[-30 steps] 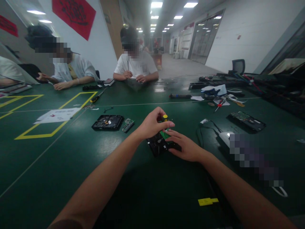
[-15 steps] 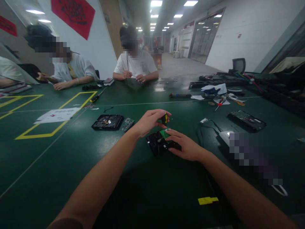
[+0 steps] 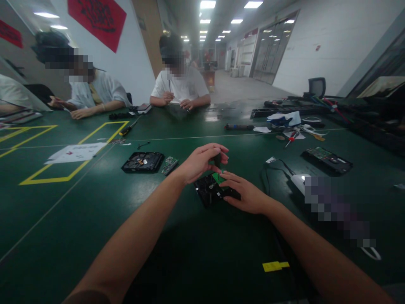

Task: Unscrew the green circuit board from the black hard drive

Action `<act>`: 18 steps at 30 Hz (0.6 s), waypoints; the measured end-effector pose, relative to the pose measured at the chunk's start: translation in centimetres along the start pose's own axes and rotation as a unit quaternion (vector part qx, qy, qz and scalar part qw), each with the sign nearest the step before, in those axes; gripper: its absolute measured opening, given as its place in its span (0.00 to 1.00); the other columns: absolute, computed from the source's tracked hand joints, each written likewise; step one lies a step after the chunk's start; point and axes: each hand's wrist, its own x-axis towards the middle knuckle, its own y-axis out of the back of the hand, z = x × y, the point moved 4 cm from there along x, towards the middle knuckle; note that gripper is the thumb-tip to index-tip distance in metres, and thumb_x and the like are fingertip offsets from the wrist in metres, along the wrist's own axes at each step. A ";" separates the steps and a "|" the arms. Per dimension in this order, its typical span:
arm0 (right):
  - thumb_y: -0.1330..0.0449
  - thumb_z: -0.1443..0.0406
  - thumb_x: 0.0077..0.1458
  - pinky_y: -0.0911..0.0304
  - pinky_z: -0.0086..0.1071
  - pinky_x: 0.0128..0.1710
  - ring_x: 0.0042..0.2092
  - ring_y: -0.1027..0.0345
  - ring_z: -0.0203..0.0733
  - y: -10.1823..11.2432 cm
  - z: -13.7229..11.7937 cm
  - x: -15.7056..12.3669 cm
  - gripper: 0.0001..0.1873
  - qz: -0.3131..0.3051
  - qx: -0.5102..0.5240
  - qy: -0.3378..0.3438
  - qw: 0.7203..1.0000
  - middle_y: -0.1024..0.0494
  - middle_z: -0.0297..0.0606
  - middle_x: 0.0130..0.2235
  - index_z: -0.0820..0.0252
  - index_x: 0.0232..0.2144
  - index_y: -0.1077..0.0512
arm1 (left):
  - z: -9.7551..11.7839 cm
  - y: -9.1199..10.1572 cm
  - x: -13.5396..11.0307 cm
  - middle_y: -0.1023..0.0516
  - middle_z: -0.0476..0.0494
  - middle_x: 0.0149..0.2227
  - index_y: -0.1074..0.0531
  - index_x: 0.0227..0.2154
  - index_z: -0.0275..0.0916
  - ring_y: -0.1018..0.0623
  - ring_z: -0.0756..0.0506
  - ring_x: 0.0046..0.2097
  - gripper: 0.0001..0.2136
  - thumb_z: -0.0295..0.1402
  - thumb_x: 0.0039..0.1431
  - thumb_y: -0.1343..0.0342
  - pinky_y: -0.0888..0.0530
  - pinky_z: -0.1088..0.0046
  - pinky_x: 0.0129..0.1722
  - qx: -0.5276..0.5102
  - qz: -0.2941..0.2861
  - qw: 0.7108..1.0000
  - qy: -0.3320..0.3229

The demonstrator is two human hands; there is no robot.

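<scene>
A black hard drive (image 3: pixel 205 188) with a green circuit board lies on the table in front of me. Over it, my left hand (image 3: pixel 202 161) is wrapped round the dark handle of a screwdriver (image 3: pixel 217 159), which points down at the board. My right hand (image 3: pixel 247 192) grips the drive from the right, fingertips by the green board and the screwdriver's lower end, thumb at the near side. The screwdriver's tip is too small to make out. Left of my left hand lie a loose circuit board (image 3: pixel 170 165) and an opened black drive casing (image 3: pixel 143 162).
Another hard drive (image 3: pixel 327 160) lies at the right, beyond a white device with a cable (image 3: pixel 297 181). A red screwdriver (image 3: pixel 291 138) and an electric screwdriver (image 3: pixel 239 126) lie further back. Two people sit across the table. A yellow tag (image 3: pixel 276 266) is near me.
My left hand's fingers have shifted round the screwdriver handle, and its yellow part no longer shows. My right hand and the hard drive stay in place.
</scene>
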 end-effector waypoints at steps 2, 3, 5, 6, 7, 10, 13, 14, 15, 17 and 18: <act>0.33 0.63 0.62 0.45 0.58 0.73 0.74 0.45 0.57 -0.1 0.1 0.0 0.22 0.002 0.003 0.003 1.000 0.33 0.45 0.72 0.52 0.58 0.25 | 0.1 0.1 0.0 0.19 0.36 0.42 0.21 0.44 0.35 0.20 0.43 0.44 0.11 0.37 0.68 0.43 0.22 0.71 0.34 -0.009 0.004 1.000 -0.005; 0.33 0.63 0.62 0.45 0.58 0.73 0.74 0.45 0.57 -0.1 0.2 -0.1 0.22 0.004 0.004 0.005 1.000 0.34 0.45 0.72 0.52 0.58 0.25 | 0.1 0.1 0.0 0.19 0.36 0.42 0.21 0.44 0.35 0.20 0.43 0.44 0.11 0.36 0.68 0.43 0.21 0.71 0.35 -0.011 0.003 1.000 -0.007; 0.33 0.63 0.63 0.46 0.58 0.73 0.75 0.46 0.57 -0.2 0.2 -0.1 0.21 0.007 0.006 0.011 1.000 0.34 0.45 0.72 0.52 0.58 0.25 | -0.1 0.0 0.1 0.19 0.35 0.42 0.20 0.44 0.34 0.20 0.42 0.44 0.12 0.37 0.68 0.43 0.21 0.70 0.35 -0.013 -0.006 1.000 -0.013; 0.34 0.63 0.63 0.46 0.58 0.73 0.75 0.46 0.57 -0.2 0.2 -0.1 0.21 0.006 0.007 0.012 1.000 0.34 0.45 0.72 0.52 0.58 0.25 | -0.2 0.0 0.1 0.19 0.35 0.42 0.20 0.44 0.34 0.20 0.42 0.45 0.13 0.38 0.68 0.43 0.21 0.70 0.35 -0.016 -0.011 1.000 -0.014; 0.34 0.63 0.63 0.46 0.58 0.73 0.75 0.46 0.57 -0.2 0.2 0.0 0.21 0.005 0.007 0.013 1.000 0.35 0.45 0.72 0.52 0.58 0.25 | -0.4 0.0 0.2 0.19 0.35 0.42 0.20 0.45 0.34 0.20 0.41 0.45 0.13 0.38 0.68 0.44 0.21 0.69 0.36 -0.020 -0.014 1.000 -0.014; 0.34 0.62 0.63 0.45 0.59 0.73 0.75 0.46 0.57 -0.2 0.2 0.0 0.21 0.001 0.002 0.014 1.000 0.35 0.46 0.72 0.52 0.58 0.26 | -0.7 -0.1 0.4 0.19 0.35 0.41 0.20 0.46 0.33 0.20 0.41 0.45 0.15 0.39 0.69 0.46 0.21 0.67 0.38 -0.030 -0.018 0.999 -0.005; 0.34 0.62 0.63 0.46 0.59 0.73 0.75 0.46 0.57 -0.2 0.2 0.0 0.21 0.001 -0.002 0.013 1.000 0.35 0.46 0.72 0.53 0.58 0.26 | -0.6 0.1 0.4 0.19 0.35 0.41 0.20 0.45 0.34 0.20 0.42 0.45 0.15 0.40 0.69 0.45 0.21 0.69 0.37 -0.009 -0.015 1.000 -0.010; 0.34 0.62 0.64 0.46 0.58 0.73 0.75 0.46 0.56 -0.2 0.2 0.0 0.21 0.001 -0.002 0.011 1.000 0.35 0.46 0.72 0.52 0.58 0.26 | -0.5 0.2 0.4 0.19 0.36 0.42 0.20 0.45 0.35 0.20 0.42 0.45 0.15 0.40 0.69 0.44 0.22 0.70 0.36 0.007 -0.013 1.000 -0.014; 0.34 0.62 0.64 0.46 0.58 0.73 0.75 0.47 0.56 -0.2 0.2 0.0 0.21 0.001 -0.001 0.009 1.000 0.35 0.45 0.72 0.52 0.59 0.26 | -0.4 0.2 0.3 0.20 0.37 0.42 0.20 0.45 0.36 0.20 0.43 0.44 0.14 0.41 0.69 0.43 0.23 0.72 0.35 0.027 -0.010 0.999 -0.019; 0.35 0.62 0.64 0.45 0.58 0.73 0.75 0.47 0.56 -0.1 0.2 0.0 0.22 0.002 0.003 0.009 1.000 0.35 0.43 0.72 0.51 0.59 0.26 | -0.2 0.3 0.2 0.20 0.39 0.42 0.21 0.44 0.37 0.21 0.45 0.43 0.14 0.43 0.67 0.41 0.25 0.74 0.33 0.072 -0.001 0.997 -0.028; 0.35 0.63 0.64 0.46 0.58 0.73 0.75 0.47 0.55 -0.1 0.2 0.0 0.22 0.002 0.005 0.012 1.000 0.35 0.43 0.72 0.51 0.59 0.26 | -0.1 0.3 0.2 0.20 0.40 0.41 0.22 0.43 0.37 0.22 0.46 0.41 0.13 0.43 0.66 0.39 0.25 0.75 0.32 0.094 0.006 0.995 -0.034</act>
